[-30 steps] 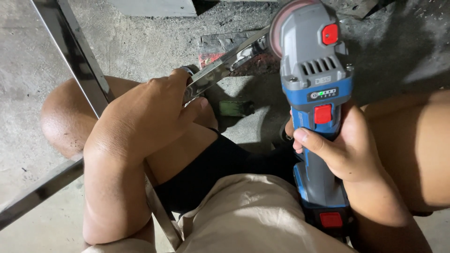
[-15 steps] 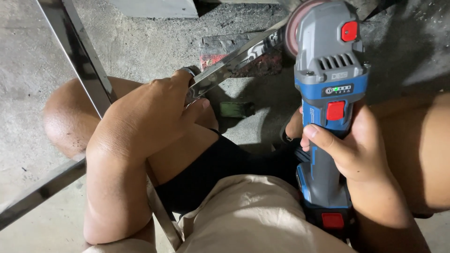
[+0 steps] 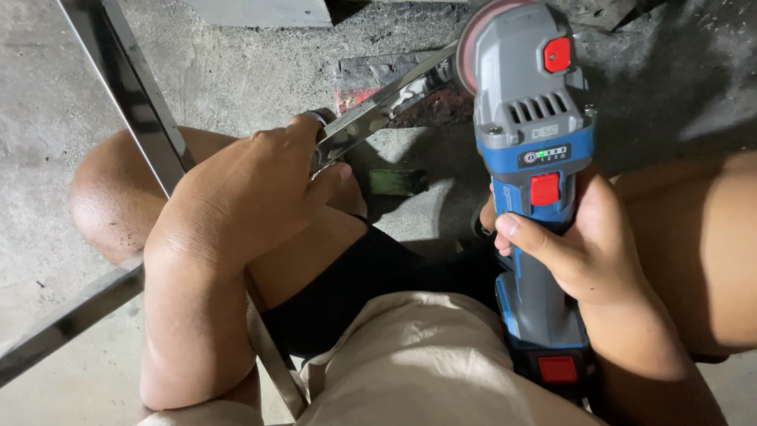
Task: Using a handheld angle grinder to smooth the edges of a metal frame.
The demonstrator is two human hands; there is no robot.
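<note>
Your left hand is clenched around the shiny metal bar, holding it slanted above the concrete floor. Your right hand grips the blue-grey angle grinder; its disc meets the bar's far end.

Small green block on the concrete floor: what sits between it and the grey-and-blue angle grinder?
Head view: only bare concrete floor separates the small green block from the grey-and-blue angle grinder.
</note>
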